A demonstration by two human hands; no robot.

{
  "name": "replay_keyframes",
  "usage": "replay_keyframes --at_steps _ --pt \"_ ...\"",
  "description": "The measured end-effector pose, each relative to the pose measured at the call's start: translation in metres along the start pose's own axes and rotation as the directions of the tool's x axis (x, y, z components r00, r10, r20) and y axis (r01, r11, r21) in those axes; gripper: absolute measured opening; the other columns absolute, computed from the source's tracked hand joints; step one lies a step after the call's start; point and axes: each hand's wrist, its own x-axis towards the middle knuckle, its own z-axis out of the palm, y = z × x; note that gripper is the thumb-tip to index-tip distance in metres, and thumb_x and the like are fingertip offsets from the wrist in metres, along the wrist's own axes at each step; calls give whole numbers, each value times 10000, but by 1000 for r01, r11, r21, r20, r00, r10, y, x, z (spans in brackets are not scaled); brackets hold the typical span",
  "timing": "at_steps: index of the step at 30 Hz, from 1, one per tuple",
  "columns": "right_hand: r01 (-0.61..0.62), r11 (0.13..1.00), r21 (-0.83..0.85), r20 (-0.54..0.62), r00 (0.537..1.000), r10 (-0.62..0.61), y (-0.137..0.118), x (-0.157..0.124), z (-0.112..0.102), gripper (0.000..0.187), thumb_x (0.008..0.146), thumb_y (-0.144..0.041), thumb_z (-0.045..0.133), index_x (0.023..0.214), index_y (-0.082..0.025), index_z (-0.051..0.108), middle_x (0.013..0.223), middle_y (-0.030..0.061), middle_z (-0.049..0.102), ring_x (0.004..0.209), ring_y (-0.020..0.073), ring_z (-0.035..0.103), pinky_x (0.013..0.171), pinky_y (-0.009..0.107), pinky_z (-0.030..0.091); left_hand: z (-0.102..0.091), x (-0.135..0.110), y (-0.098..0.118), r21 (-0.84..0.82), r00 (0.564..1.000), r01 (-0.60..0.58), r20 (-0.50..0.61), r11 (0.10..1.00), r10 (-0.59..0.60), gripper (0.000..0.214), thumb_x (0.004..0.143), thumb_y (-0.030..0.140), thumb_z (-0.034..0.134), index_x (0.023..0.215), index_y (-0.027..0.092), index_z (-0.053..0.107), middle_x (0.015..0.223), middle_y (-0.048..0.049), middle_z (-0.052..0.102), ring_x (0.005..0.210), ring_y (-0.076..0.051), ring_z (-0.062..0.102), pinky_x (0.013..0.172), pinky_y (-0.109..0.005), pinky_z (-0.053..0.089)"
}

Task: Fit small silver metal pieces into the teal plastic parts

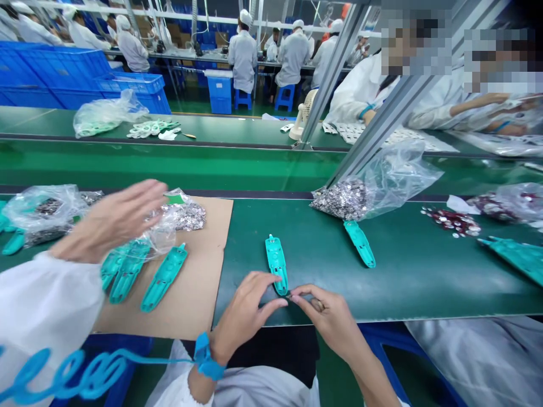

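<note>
A narrow teal plastic shell (276, 261) lies on the green bench in front of me. My left hand (249, 302) is at its lower end, the index fingertip touching the shell and the thumb apart below it. My right hand (326, 312) pinches a small metal piece (289, 297) just past the shell's lower end; its exact shape is too small to make out. A ring is on one right finger. Around my left wrist sits a blue wrist strap (207, 357) with a coiled cord (85, 373).
At left, a co-worker's hand (123, 217) reaches over a bag of metal parts (190, 216) and several teal shells on cardboard (203, 282). Ahead right, another bag of metal parts (343, 199) stands by a slanted metal post (373, 124), near a teal shell (360, 244).
</note>
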Motion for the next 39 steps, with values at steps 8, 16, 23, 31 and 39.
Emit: replay_keyframes --at_steps 8,16,23,31,39 --pt "149 983 -111 -24 988 -152 15 14 16 190 992 -327 467 984 -252 641 1013 46 613 932 193 617 837 315 461 2 34 -13 355 946 -236 296 905 131 610 790 498 717 1330 280 534 1481 -48 480 1445 -322 269 1120 -551 334" --pt "189 978 -89 -30 981 -192 19 13 20 164 997 -283 469 976 -235 625 992 44 614 914 179 612 832 311 452 12 34 -24 331 951 -218 283 918 124 667 805 548 650 1388 270 481 1487 -41 473 1365 -310 376 1050 -481 429" --pt "188 976 -108 -40 980 -193 22 11 21 159 992 -272 480 977 -234 633 1002 39 609 900 166 610 804 291 442 12 33 -25 276 949 -234 274 932 157 666 785 450 708 1374 224 495 1502 -53 453 1315 -254 444 1090 -409 435" --pt "67 991 -117 -29 997 -71 7 13 13 125 925 -273 569 840 -227 650 887 4 646 805 158 605 740 285 413 17 33 -31 277 950 -247 258 929 176 747 790 495 664 1434 216 410 1508 -70 444 1302 -265 464 1086 -432 448" --pt "-29 996 -87 76 997 35 4 27 2 18 796 -229 646 810 -220 638 812 -12 642 691 142 546 655 267 383 17 30 -29 276 947 -258 262 926 186 798 759 508 697 1438 215 399 1511 -65 441 1299 -258 463 1074 -415 460"
